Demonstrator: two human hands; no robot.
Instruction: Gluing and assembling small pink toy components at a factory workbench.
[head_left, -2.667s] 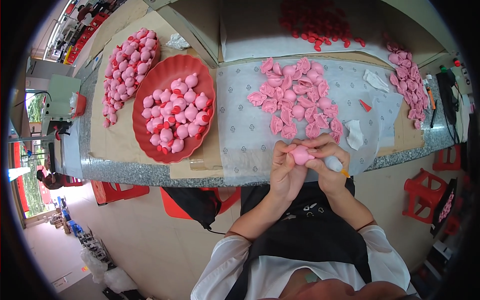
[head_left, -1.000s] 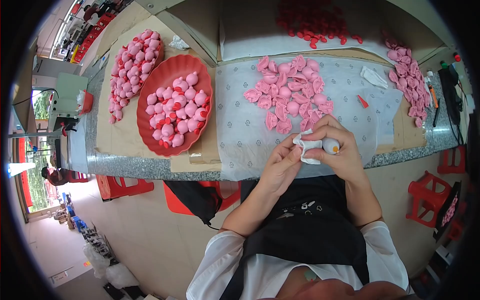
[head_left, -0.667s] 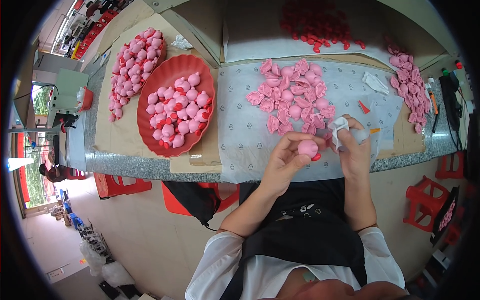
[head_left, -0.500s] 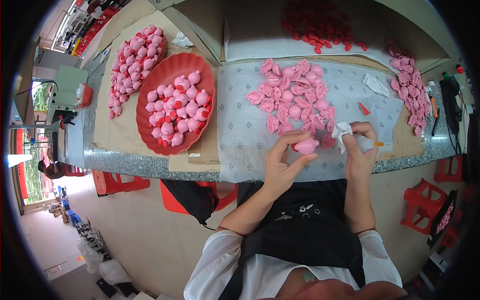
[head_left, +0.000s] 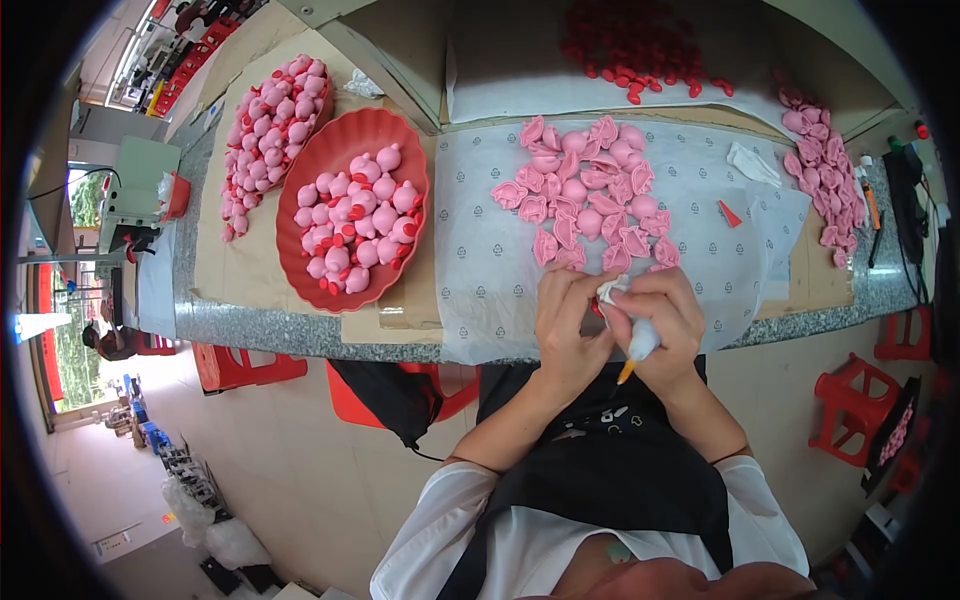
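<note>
Close together at the table's near edge, both my hands are closed. My left hand [head_left: 566,325] grips a small round pink figure, now mostly hidden by fingers; a bit of red peeks out. Pinched in my right hand [head_left: 668,325] is a crumpled white tissue [head_left: 614,287], pressed against that figure. The same hand holds a small whitish squeeze bottle [head_left: 643,339], its orange tip [head_left: 626,373] pointing down toward my apron. Just beyond my hands lie many pink ruffled pieces and balls [head_left: 590,190] on a printed white sheet [head_left: 480,290].
A red fluted bowl [head_left: 290,255] of pink-and-red figures stands left, beside a heap of more figures [head_left: 265,125]. Under the shelf lie red pieces [head_left: 640,85]. At right are a tissue [head_left: 752,165], a red triangular piece [head_left: 729,213] and a pink pile [head_left: 825,175].
My right hand has moved left to my left hand, bringing the tissue onto the pink figure. The bottle's orange tip has swung from pointing right to pointing down.
</note>
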